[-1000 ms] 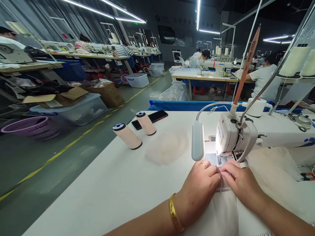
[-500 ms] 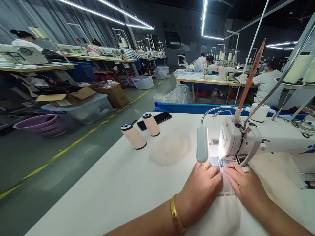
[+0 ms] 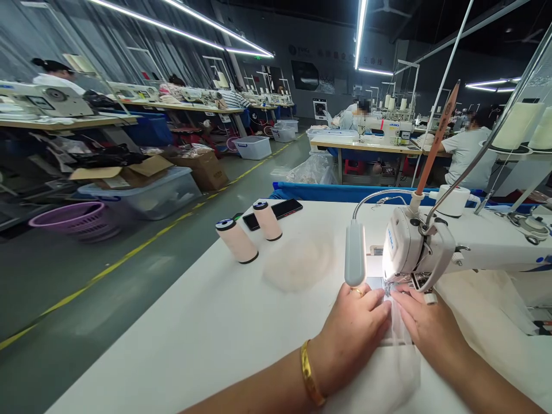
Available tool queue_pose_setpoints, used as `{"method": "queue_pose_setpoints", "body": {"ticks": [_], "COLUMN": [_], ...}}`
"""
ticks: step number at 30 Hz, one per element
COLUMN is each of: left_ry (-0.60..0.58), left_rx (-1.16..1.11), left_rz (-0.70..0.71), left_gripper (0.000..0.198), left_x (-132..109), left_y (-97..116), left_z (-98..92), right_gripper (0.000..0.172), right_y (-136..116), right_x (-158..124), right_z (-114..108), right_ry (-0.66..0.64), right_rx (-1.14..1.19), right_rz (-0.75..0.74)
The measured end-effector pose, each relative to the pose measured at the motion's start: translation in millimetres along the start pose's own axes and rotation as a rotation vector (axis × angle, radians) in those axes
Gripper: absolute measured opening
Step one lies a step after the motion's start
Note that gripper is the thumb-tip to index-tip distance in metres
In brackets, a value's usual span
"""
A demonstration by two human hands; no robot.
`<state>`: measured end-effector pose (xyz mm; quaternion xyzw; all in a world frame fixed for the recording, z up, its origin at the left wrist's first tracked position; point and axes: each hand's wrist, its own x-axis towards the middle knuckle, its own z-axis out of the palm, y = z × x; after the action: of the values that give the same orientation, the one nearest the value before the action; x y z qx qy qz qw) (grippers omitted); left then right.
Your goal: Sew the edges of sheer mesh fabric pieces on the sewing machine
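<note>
Sheer white fabric [image 3: 401,368] runs up from the table's front edge to the needle area of a white sewing machine [image 3: 403,241]. My left hand [image 3: 353,325] is closed on the left side of the fabric, its curled fingers just in front of the presser foot. On the right side my right hand [image 3: 431,325] pinches the same fabric, thumb and fingers close to the needle. The fingertips of both hands nearly meet there, and partly hide the cloth. A small grey lamp [image 3: 354,253] lights the spot from above my left hand.
Two pale thread cones [image 3: 237,241] and a black phone [image 3: 288,210] are on the white table [image 3: 194,345]. An orange pencil [image 3: 437,141] stands upright on the machine head. More pale cloth [image 3: 478,305] lies at right. Co-workers sit at other machines beyond.
The fabric between my hands has shifted slightly and now shows a lengthwise fold. My hands stay almost in place, the right one a little nearer the needle. The view has tilted slightly.
</note>
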<state>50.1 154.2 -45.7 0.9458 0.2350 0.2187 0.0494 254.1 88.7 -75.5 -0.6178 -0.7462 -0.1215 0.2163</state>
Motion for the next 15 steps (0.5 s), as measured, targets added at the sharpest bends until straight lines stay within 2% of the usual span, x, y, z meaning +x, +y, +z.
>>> {"method": "queue_pose_setpoints", "body": {"ticks": [9, 13, 15], "left_ry": [-0.003, -0.113, -0.162], "left_rx": [-0.01, -0.12, -0.189], "left_rz": [-0.015, -0.06, -0.065], "left_gripper": [0.016, 0.008, 0.026], "left_x": [-0.8, -1.5, -4.6], "left_y": [0.3, 2.1, 4.4], "left_z": [-0.4, -13.1, -22.3], "right_gripper": [0.041, 0.035, 0.026], "right_y": [2.1, 3.7, 4.6], "right_x": [-2.8, -5.8, -7.3], "right_z": [-0.1, -20.4, -37.0], "right_ry": [-0.057, -0.144, -0.245], "right_rx": [0.033, 0.125, 0.23], "right_rz": [0.001, -0.031, -0.065]}}
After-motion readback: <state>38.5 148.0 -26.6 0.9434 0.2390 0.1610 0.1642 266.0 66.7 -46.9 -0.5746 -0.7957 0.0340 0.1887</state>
